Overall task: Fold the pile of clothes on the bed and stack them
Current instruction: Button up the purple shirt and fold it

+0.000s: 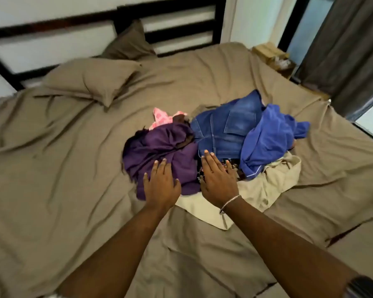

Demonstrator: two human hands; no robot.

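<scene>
A loose pile of clothes lies in the middle of the bed (52,168). It holds a purple garment (159,147), blue jeans (226,127), a bright blue garment (269,136), a pink patterned piece (162,118), a dark flowered piece (230,166) and a cream garment (265,188) underneath. My left hand (160,181) is stretched out flat over the purple garment's near edge. My right hand (218,175), with a metal bangle on the wrist, reaches flat over the flowered piece, fingertips at the jeans. Neither hand holds anything.
The bed wears a wrinkled brown sheet. Two brown pillows (95,80) lie at the back left by a black headboard (181,33). A cardboard box (274,57) stands beyond the far right corner, beside dark curtains (342,50).
</scene>
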